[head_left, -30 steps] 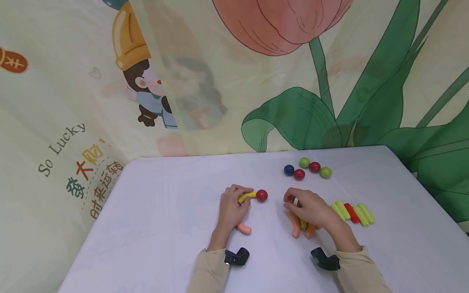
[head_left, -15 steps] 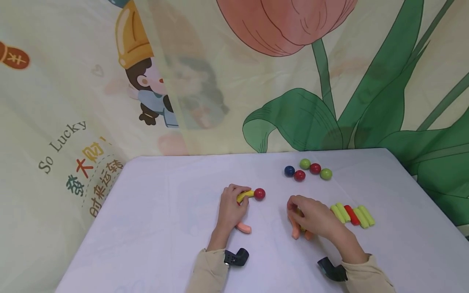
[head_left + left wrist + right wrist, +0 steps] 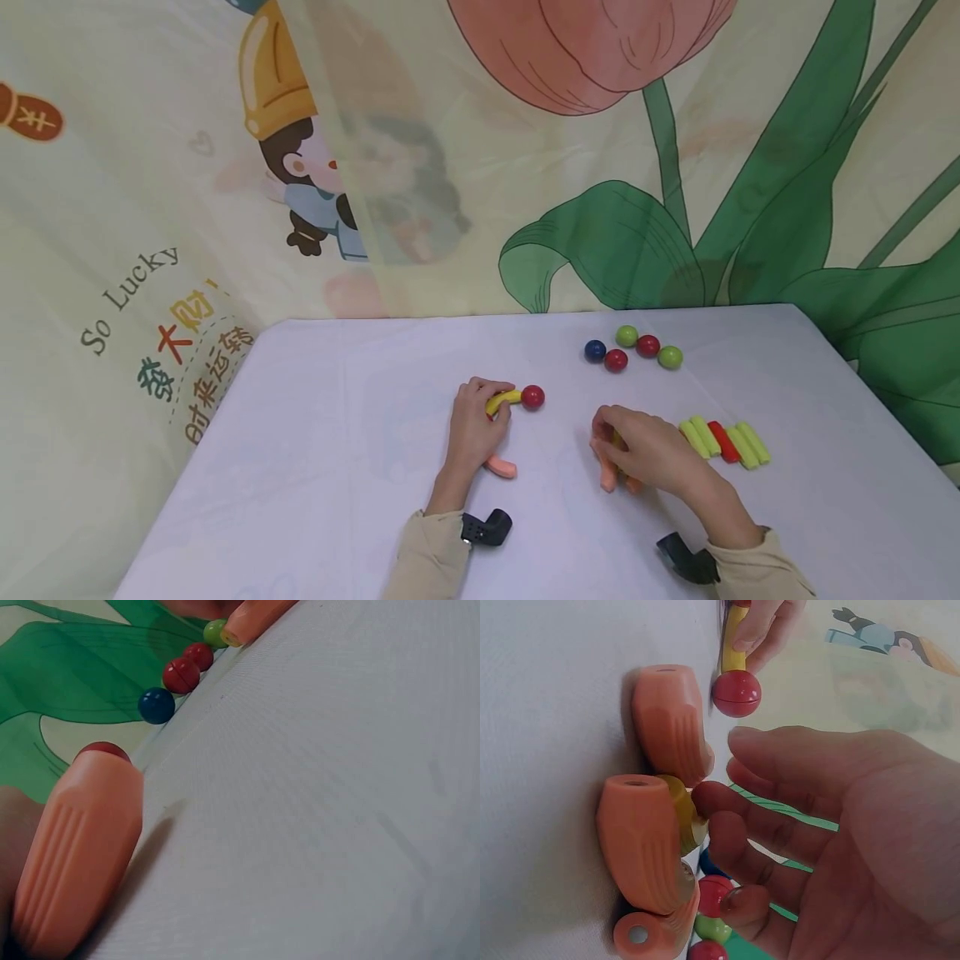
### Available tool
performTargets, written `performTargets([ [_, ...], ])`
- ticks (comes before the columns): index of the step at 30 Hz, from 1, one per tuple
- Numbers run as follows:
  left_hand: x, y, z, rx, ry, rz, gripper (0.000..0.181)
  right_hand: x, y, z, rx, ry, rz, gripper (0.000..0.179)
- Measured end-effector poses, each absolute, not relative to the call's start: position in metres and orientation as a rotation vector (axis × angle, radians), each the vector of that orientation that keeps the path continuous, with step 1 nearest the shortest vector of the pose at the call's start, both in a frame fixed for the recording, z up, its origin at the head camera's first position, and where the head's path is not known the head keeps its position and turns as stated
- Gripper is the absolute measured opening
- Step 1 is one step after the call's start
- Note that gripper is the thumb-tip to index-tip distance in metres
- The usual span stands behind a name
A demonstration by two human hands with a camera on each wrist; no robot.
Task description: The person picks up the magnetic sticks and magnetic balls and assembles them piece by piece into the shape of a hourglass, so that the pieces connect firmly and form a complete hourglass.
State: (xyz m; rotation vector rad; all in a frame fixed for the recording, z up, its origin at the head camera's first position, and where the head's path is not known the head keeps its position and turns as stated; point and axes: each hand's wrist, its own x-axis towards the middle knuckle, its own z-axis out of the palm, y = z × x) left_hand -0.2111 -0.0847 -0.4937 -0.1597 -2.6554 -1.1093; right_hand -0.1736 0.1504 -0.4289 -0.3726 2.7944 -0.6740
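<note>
My left hand (image 3: 474,425) grips a curved yellow stick (image 3: 504,402), which touches a red ball (image 3: 532,397) at its right end. A curved orange stick (image 3: 501,467) lies by that wrist and looms large in the left wrist view. Over a small group of curved sticks hovers my right hand (image 3: 641,446), fingers loosely bent. The right wrist view shows several orange sticks (image 3: 667,724) there and a yellow stick (image 3: 679,810) among them. The fingertips are close to the yellow one; whether they touch it I cannot tell. Thumb and fingers are apart.
Green, red and blue balls (image 3: 595,351) sit in a cluster at the back of the white-covered table (image 3: 337,467). To the right of my right hand lies a row of light green sticks (image 3: 752,442) with a red stick (image 3: 722,442) among them. A printed curtain hangs behind.
My right hand has come down and slightly nearer over the orange and yellow sticks, covering more of them. The left hand keeps its grip, with the red ball shifted only slightly.
</note>
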Motion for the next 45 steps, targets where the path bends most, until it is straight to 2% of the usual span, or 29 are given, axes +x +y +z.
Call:
performTargets([
  [11,-0.211,-0.081,-0.494,-0.136,-2.655,-1.136,0.021,-0.167,0.147,-0.428,-0.29,2.737,-0.64,0.021],
  [17,-0.213,-0.082,-0.493,-0.125,-2.653,-1.136,0.022,-0.169,0.143,-0.431,-0.335,2.791,-0.559,0.025],
  [22,-0.213,-0.084,-0.492,-0.106,-2.632,-1.17,0.025,-0.171,0.14,-0.435,-0.347,2.806,-0.541,0.021],
  [45,-0.216,-0.088,-0.494,-0.062,-2.582,-1.303,0.024,-0.203,0.122,-0.433,-0.369,2.752,-0.889,0.02],
])
